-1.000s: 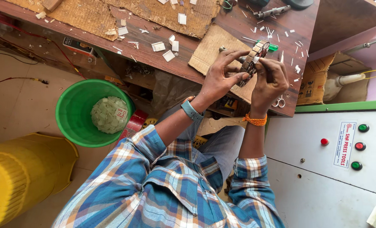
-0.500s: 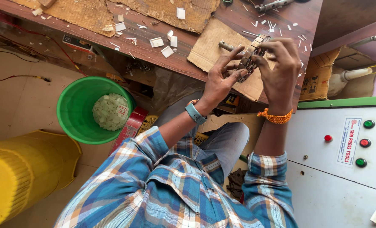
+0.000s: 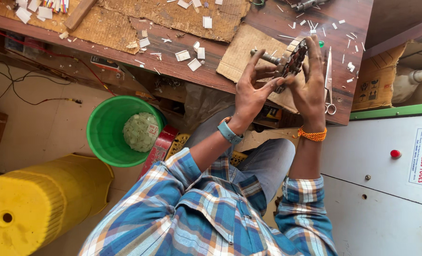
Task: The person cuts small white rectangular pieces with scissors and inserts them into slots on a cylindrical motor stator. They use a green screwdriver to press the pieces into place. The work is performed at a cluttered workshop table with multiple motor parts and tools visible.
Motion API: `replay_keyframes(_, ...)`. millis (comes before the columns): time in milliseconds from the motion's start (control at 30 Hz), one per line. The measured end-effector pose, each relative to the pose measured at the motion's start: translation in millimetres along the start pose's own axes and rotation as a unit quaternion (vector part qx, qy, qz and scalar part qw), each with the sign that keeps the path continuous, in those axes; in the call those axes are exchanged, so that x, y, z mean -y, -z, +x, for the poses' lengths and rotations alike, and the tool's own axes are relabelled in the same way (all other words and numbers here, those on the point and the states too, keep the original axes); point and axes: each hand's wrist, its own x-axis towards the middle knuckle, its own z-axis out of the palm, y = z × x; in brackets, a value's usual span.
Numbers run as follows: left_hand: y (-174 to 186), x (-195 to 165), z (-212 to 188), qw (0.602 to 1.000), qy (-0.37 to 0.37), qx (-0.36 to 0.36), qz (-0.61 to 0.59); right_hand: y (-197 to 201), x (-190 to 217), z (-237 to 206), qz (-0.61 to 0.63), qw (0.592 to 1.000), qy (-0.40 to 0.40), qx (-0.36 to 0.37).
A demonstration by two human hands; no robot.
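Both forearms raised side by side, sleeves rolled. Left hand [image 3: 251, 92] fingers spread, fingertips pressing inward. Right hand [image 3: 310, 85] upright, fingers curled.
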Motion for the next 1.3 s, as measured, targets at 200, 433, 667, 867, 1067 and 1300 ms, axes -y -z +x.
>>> replay_keyframes(200, 1, -3, -1, 0.996, -0.022, 0.017, 0.081, 0, -19, -6, -0.101, 0.995, 0.005, 0.022)
replay_keyframes(433, -7, 4, -6, 0.991, -0.082, 0.006, 0.102, 1, -30, -9, -0.105, 0.994, 0.001, 0.014)
replay_keyframes(667, -8, 7, -7, 0.997, -0.045, -0.001, 0.070, 1, -35, -10, -0.044, 0.999, -0.025, 0.004)
replay_keyframes(867, -9, 7, -16, 0.990, -0.074, -0.049, 0.109, -1, -29, -12, -0.200, 0.979, 0.022, -0.016)
replay_keyframes(1067, -7, 7, -19, 0.982, -0.082, -0.052, 0.161, -4, -31, -13, -0.061, 0.997, -0.045, -0.008)
replay_keyframes(1300, -6, 6, -14, 0.961, -0.125, -0.047, 0.243, -6, -33, -16, -0.128, 0.991, 0.026, -0.032)
